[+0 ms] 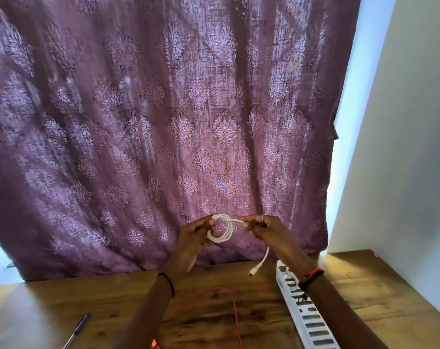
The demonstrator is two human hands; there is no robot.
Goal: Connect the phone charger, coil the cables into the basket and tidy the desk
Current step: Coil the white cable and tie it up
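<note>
A white cable (225, 229) is wound into a small coil, raised in front of the purple curtain above the desk. My left hand (195, 236) grips the coil's left side. Just to the right, my right hand (261, 226) pinches a strand of the same cable. The cable's loose end hangs down from my right hand, and its plug (252, 272) dangles above the wooden desk (239, 321). A thin red cable (232, 306) lies looped on the desk between my forearms.
A white slotted basket (312, 321) stands on the desk at the right, partly under my right forearm. A pen (76, 329) lies at the lower left. A purple patterned curtain (163, 122) hangs behind the desk, and a pale wall (410, 147) rises at the right.
</note>
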